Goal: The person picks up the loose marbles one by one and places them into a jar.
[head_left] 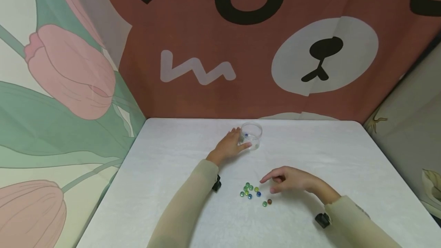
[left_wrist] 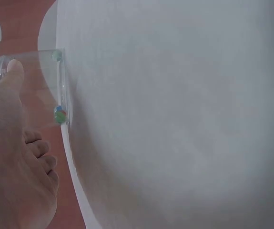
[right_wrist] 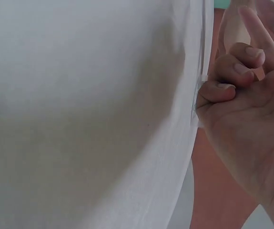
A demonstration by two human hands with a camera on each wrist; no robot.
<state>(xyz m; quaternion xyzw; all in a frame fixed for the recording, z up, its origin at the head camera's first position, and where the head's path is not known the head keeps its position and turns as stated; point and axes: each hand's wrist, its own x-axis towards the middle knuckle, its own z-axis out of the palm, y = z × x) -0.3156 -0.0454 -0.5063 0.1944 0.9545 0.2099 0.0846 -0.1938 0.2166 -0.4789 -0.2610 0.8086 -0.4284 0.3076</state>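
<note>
My left hand (head_left: pixel 228 144) holds a clear jar (head_left: pixel 255 142) near the back of the table, with the thumb across its front and the fingers along its left side. In the left wrist view the thumb lies near the ridged rim, and a green marble (left_wrist: pixel 60 116) and other marbles sit at the jar's bottom. My right hand (head_left: pixel 293 179) hovers to the right of several loose marbles (head_left: pixel 250 188), its index finger (head_left: pixel 270 175) reaching toward them. The right wrist view shows its other fingers (right_wrist: pixel 225 71) curled toward the palm, with no marble visible there.
The loose marbles are green, yellow-green and blue; a green marble (head_left: pixel 264 204) and a reddish-brown marble (head_left: pixel 270 201) lie slightly nearer the front. A white cloth (head_left: pixel 155 186) covers the table. A brown printed curtain (head_left: pixel 193 98) hangs behind its back edge, and a floral curtain (head_left: pixel 75 72) at the left.
</note>
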